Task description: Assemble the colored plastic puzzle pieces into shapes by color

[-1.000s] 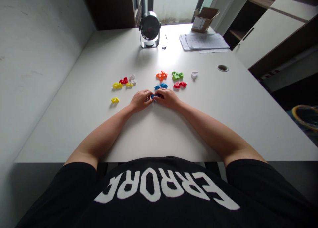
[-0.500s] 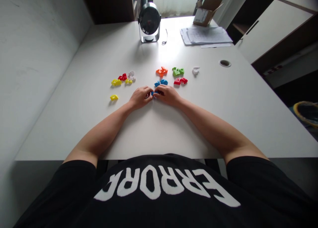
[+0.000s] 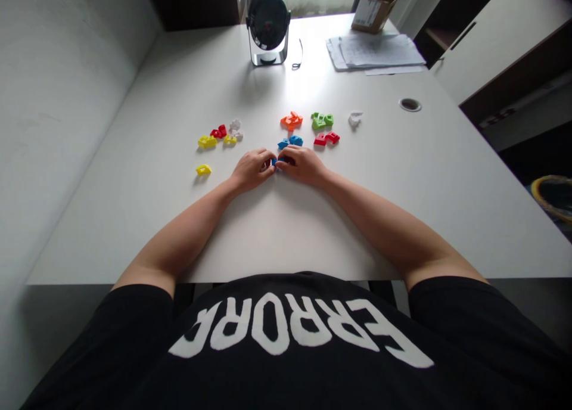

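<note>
My left hand (image 3: pixel 251 169) and my right hand (image 3: pixel 302 164) meet at the middle of the white table (image 3: pixel 147 177), fingers curled and pinched together on a small blue plastic piece (image 3: pixel 275 161) between them. Just beyond lie two more blue pieces (image 3: pixel 289 142). Further out sit an orange piece (image 3: pixel 291 120), a green piece (image 3: pixel 321 120), a red piece (image 3: pixel 326 138) and a white piece (image 3: pixel 354 118). To the left is a cluster of yellow, red and white pieces (image 3: pixel 220 134), and a lone yellow piece (image 3: pixel 203 170).
A small round fan (image 3: pixel 268 25) stands at the table's far side, with a stack of papers (image 3: pixel 373 52) and a cardboard box (image 3: pixel 378 5) to its right. A cable hole (image 3: pixel 410 105) is at the right. A wall runs along the left.
My hands stay together on the blue piece. The view has tilted slightly, so everything sits a little higher in the picture.
</note>
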Demonstrator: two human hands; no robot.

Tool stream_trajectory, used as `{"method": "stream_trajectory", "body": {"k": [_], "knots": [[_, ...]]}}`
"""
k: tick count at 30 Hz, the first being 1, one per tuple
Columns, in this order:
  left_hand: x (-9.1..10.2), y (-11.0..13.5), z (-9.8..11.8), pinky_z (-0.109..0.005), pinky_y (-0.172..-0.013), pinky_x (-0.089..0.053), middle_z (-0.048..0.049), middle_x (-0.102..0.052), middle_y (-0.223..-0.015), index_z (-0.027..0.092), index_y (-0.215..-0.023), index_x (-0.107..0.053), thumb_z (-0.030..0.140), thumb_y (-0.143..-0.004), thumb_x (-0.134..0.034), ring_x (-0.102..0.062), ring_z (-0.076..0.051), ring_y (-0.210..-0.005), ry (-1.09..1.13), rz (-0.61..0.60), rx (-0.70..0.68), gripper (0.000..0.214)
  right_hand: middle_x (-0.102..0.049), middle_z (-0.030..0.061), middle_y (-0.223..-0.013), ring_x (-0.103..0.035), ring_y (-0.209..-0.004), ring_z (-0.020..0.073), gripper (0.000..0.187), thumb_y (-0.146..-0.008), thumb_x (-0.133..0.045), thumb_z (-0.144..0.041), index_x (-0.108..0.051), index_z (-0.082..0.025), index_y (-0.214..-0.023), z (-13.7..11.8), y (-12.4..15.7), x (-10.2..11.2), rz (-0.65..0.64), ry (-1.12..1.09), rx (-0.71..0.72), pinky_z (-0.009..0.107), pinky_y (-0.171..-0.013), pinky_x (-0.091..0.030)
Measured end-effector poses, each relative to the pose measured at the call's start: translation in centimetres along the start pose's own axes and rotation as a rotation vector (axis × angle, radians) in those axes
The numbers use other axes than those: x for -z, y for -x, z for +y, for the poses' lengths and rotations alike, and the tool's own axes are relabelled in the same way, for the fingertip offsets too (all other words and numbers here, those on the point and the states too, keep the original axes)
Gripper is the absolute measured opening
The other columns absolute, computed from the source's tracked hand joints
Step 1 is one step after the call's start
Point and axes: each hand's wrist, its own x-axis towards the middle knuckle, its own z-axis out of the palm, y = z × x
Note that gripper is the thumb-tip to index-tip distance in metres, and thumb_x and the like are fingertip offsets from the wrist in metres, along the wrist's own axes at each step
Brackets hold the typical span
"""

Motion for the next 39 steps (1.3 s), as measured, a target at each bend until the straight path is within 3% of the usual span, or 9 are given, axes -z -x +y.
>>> {"method": "stream_trajectory", "body": {"k": [39], "knots": [[0.12, -0.14, 0.22, -0.034, -0.083, -0.049, -0.005, -0.07, -0.097, 0.021, -0.109, -0.075, 0.027, -0.091, -0.062, -0.062, -0.02, -0.083, -0.001, 0.004, -0.001, 0.023, -0.071, 0.0079, -0.097, -0.057, -0.08, 0.0206, 0.025, -0.097, -0.065, -0.04, -0.077, -0.018, -0.101, -0.03, 0.02, 0.1, -0.009, -0.002, 0.004, 0.033, -0.075, -0.041]]}}
